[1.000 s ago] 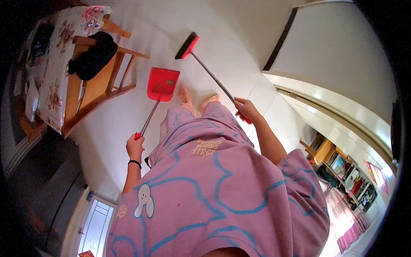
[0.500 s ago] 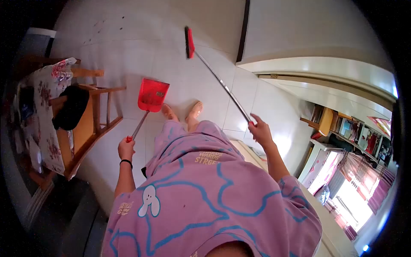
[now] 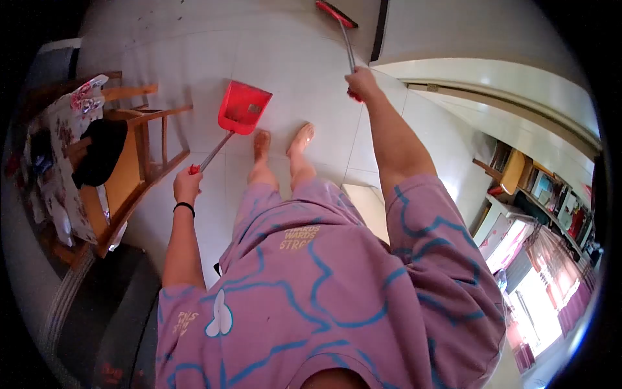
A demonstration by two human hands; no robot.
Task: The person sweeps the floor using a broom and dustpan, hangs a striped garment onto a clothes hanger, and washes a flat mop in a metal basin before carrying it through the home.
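Observation:
My left hand point(image 3: 187, 185) is closed round the handle of a red dustpan point(image 3: 245, 107), whose pan is at floor level ahead of my feet and has dark bits in it. Stretched forward on the other side, my right hand point(image 3: 361, 85) grips the end of a broom's metal handle. The broom point(image 3: 336, 13) has a red head with dark bristles, held beside the dark strip at the base of the pale panel. Scattered dark specks point(image 3: 162, 18) lie on the floor at the far left.
A wooden chair point(image 3: 146, 117) stands at left beside a table with a flowered cloth point(image 3: 61, 136); a black cloth item point(image 3: 103, 152) hangs on the chair. At right are a pale door frame point(image 3: 505, 97), a bookshelf point(image 3: 551, 188) and a bright curtained window point(image 3: 538, 311).
My right arm has reached forward, carrying the broom head forward and to the right, up to the dark strip. The dustpan sits slightly farther forward in view, still in my left hand.

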